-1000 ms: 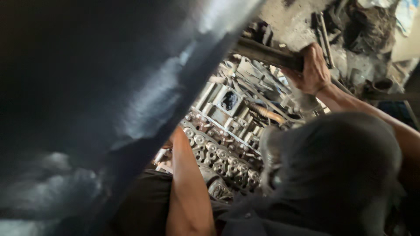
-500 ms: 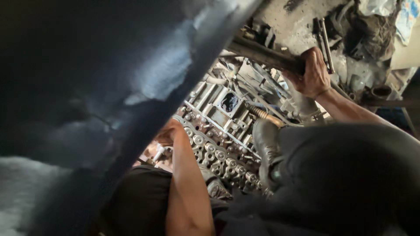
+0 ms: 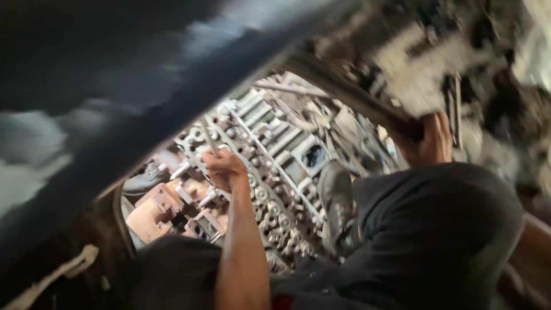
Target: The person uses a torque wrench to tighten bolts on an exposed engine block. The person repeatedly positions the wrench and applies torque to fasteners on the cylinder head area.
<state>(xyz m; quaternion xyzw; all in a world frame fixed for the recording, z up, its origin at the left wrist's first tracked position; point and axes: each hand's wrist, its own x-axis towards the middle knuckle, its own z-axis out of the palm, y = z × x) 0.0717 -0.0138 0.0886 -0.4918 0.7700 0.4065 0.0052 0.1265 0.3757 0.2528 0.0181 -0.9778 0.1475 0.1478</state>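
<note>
My left hand (image 3: pixel 227 166) is closed around a thin, pale metal rod (image 3: pixel 208 136) that sticks up from the fist. It hovers over the engine's cylinder head (image 3: pixel 270 201), a grey block with rows of round valve springs. My right hand (image 3: pixel 431 140) grips a dark bar (image 3: pixel 344 95) along the edge of the engine bay, upper right. A dark-trousered leg (image 3: pixel 436 229) fills the lower right, and its grey shoe (image 3: pixel 336 198) rests on the engine. The picture is blurred by motion.
A large dark panel (image 3: pixel 115 86) hangs across the upper left and hides much of the engine. Rust-coloured housings (image 3: pixel 158 209) sit left of the cylinder head. Hoses, brackets and dirty parts (image 3: pixel 413 63) crowd the upper right.
The view has swung, and more of the engine shows under the dark panel. My left hand has come out from behind the panel, holding the rod. My right hand stays on the bar.
</note>
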